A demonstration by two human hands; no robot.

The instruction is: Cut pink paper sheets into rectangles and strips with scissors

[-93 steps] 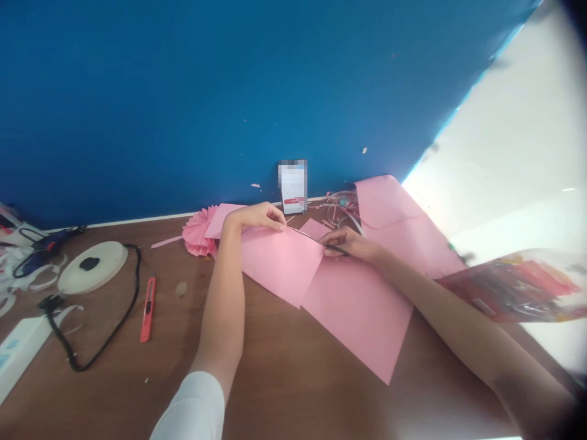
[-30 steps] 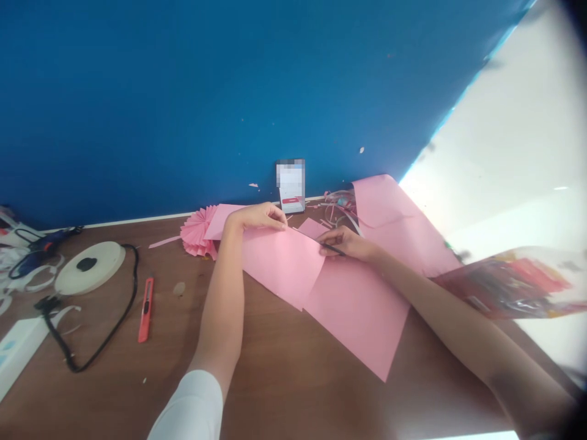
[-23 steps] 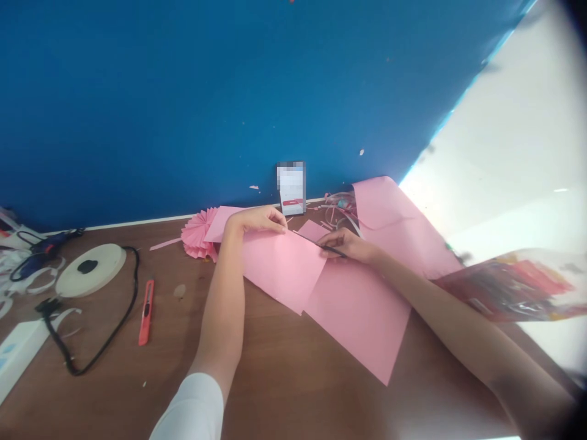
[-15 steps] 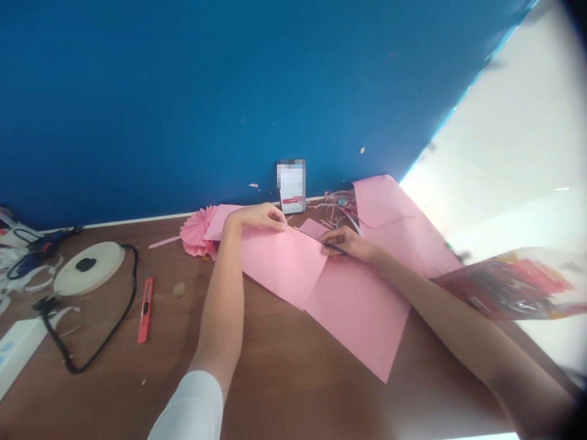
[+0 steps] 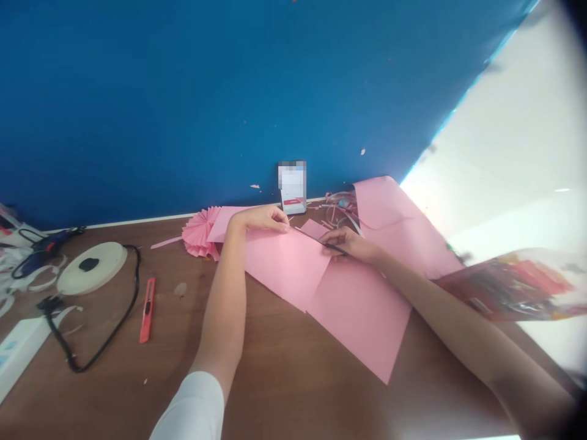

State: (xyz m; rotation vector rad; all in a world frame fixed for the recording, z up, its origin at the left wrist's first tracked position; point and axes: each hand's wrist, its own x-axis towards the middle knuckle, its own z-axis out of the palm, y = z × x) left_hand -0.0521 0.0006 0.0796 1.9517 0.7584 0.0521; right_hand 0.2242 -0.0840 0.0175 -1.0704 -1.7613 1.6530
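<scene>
My left hand (image 5: 268,218) is closed in a pinch on the upper edge of a pink paper sheet (image 5: 284,263), which slants across the table. My right hand (image 5: 346,240) grips scissors (image 5: 337,249); their dark handle shows under the fingers and the thin blades lie along the sheet's upper edge, pointing toward my left fingertips. Another pink sheet (image 5: 362,318) lies partly beneath the first one. Beyond my left forearm, a pleated pink paper rosette (image 5: 200,232) rests by the sheet's far left end.
A phone (image 5: 292,186) leans on the blue wall. To the left are a red box cutter (image 5: 147,310), a roll of pale tape (image 5: 94,269), a black cable (image 5: 136,275) and a white power strip (image 5: 22,351). On the right sit a curled pink sheet (image 5: 398,226) and a plastic packet (image 5: 513,287).
The whole view has shifted slightly, so everything appears a little farther right. Both hands keep their hold, and the scissors stay at the paper's edge.
</scene>
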